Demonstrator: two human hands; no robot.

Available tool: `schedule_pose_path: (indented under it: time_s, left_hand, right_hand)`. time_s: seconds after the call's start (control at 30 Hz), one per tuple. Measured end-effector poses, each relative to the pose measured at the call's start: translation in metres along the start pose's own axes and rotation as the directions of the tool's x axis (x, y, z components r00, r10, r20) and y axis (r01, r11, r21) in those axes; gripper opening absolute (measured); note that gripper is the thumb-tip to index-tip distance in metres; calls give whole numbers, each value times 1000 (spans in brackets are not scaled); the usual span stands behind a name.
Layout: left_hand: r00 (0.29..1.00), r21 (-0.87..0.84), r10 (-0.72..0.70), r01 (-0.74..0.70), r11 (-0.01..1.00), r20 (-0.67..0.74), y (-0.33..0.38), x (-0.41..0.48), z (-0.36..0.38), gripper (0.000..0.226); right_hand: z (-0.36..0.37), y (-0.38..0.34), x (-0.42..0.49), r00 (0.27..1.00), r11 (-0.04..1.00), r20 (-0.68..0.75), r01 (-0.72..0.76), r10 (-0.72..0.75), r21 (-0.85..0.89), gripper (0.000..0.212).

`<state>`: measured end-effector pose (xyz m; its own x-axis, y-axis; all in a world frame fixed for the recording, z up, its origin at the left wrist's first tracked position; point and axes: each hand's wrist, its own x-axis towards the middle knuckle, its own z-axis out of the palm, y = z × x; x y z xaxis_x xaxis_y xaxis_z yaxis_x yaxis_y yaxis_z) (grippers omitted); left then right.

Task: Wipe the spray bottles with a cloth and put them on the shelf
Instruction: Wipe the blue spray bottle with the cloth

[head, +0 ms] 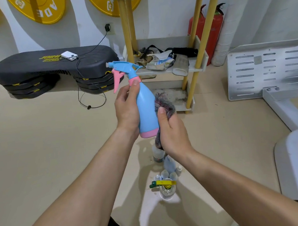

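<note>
Both hands meet at centre frame. Left hand [127, 111]: wrapped around the blue spray bottle [145, 104], thumb up at the pink collar, fingers behind the body. Right hand [172, 130]: closed on a bunched grey-and-pink cloth [164, 103], pressing it against the bottle's right side, thumb laid over the fabric.

Blue spray bottle: held in the air, tilted slightly, blue spray head with pink trigger pointing toward the left of the frame, pink band at the base.

Shelf [168, 71]: upper centre, pale boards on yellow posts, standing on the floor behind the bottle. Middle board carries straps, crumpled packets and a grey pad. Lowest board looks stained.

Floor [41, 147]: beige. Lower centre, below the hands, a cluster of small bottles [167, 166], partly blurred; nearest the camera, a clear spray bottle [166, 189] with a yellow-and-green head.

Left of frame: black step platform [53, 66] on stacked risers, a white power bank [69, 56] on top with a black cable running to a wall socket.

Upper right: two red fire extinguishers [211, 29] behind the shelf posts. Right edge: white perforated metal panel [265, 69] on a frame.

Top edge: yellow weight plates [38, 9] on the wall.
</note>
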<state>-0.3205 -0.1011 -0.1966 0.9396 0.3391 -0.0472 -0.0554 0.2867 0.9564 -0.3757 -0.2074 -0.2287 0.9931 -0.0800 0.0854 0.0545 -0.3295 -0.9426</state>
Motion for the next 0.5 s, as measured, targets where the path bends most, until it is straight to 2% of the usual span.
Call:
schedule_pose_path:
  time_s: [0.1,0.17,0.23,0.27,0.37,0.43,0.5]
  left_hand:
    - [998,-4,-37,38,999,46,-8,-8,3,19]
    - [995,-24,-66,68,997,81,-12,-15,6,25]
    - [991,-22,-77,80,997,107,-13,-19,6,24]
    - [991,-10,-79,81,997,111,-12,-19,5,23]
    - [993,23,-93,92,996,79,-6,-18,0,25]
    - [994,9,-100,100,995,40,1,-18,-5,21]
    - [996,-7,-93,93,996,6,6,-18,-11,20]
  right_hand:
    - [-2,-11,3,991,990,5,136,-136,-41,54]
    - [-8,-19,6,989,988,-16,143,-144,-57,48]
    - [-10,-24,10,998,998,-47,44,-42,44,29]
    - [-9,-24,12,997,993,-62,-33,40,116,26]
    - [-5,-19,10,963,935,-44,-248,267,252,39]
    - [-2,-15,4,940,913,-3,-330,341,240,39]
    - [0,-11,-4,934,908,15,-351,357,228,46]
